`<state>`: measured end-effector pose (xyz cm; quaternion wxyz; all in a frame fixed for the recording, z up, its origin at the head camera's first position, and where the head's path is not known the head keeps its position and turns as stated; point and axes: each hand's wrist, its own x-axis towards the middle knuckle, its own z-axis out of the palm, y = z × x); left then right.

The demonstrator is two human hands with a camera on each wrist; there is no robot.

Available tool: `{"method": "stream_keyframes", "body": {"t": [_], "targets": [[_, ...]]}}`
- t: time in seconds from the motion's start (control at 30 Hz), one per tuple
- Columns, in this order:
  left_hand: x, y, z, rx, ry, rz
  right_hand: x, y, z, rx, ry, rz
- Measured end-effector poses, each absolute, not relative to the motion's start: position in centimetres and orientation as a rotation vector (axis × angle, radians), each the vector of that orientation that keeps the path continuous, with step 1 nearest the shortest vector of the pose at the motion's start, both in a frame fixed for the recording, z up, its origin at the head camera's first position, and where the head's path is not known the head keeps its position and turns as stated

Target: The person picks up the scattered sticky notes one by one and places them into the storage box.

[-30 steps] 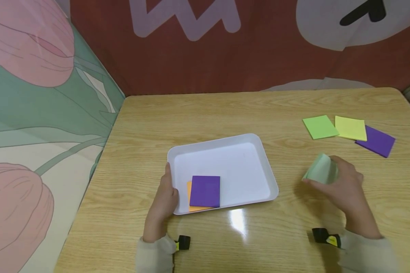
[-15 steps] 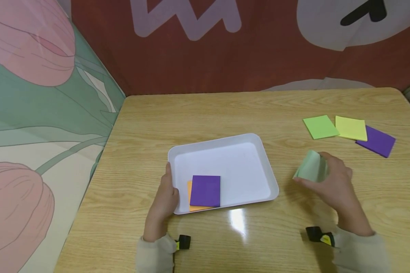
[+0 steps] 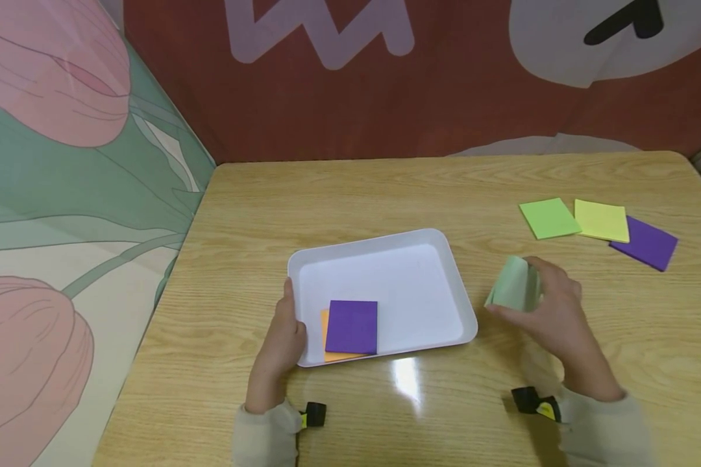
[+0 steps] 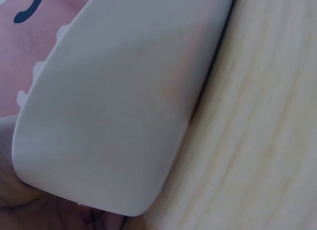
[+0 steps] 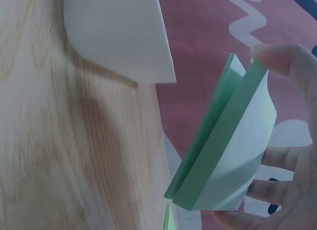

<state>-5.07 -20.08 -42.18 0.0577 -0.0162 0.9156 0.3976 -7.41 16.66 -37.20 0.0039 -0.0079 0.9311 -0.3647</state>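
Note:
My right hand (image 3: 552, 311) pinches a pale green sticky note pad (image 3: 511, 285) between thumb and fingers, just right of the white tray (image 3: 385, 241). The pad is bent into a curve, and in the right wrist view its sheets (image 5: 237, 145) part into two layers along one edge. At the tray's left end my left hand (image 3: 282, 337) grips the rim; in the left wrist view its fingers (image 4: 29, 205) show partly, behind the tray wall. Inside the tray's near left corner, a purple sticky note pad (image 3: 352, 327) lies over an orange one (image 3: 334, 357).
Toward the back right of the wooden table (image 3: 350, 201) lie a bright green pad (image 3: 550, 218), a yellow pad (image 3: 602, 220) and another purple pad (image 3: 645, 243), slightly overlapping. A red printed cloth (image 3: 455, 97) hangs behind the table, with a flowered one (image 3: 64, 194) at left.
My right hand has carried the pale green pad leftward, closer to the tray's right side. The left hand and the tray have stayed in place.

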Motion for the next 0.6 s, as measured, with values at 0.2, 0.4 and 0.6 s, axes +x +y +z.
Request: {"method": "stream_keyframes", "body": {"t": [0.2, 0.4, 0.6], "targets": [[-5.1, -20.1, -42.2, -0.035, 2.784, 1.207, -7.5, 15.7, -37.2, -0.081, 2.884, -1.146], [-5.1, -20.1, -42.2, -0.015, 2.788, 1.221, -7.7, 15.0, -37.2, -0.159, 2.891, -1.165], [-5.1, -20.1, -42.2, -0.016, 2.792, 1.215, -7.7, 14.4, -37.0, -0.166, 2.873, -1.133]]}}
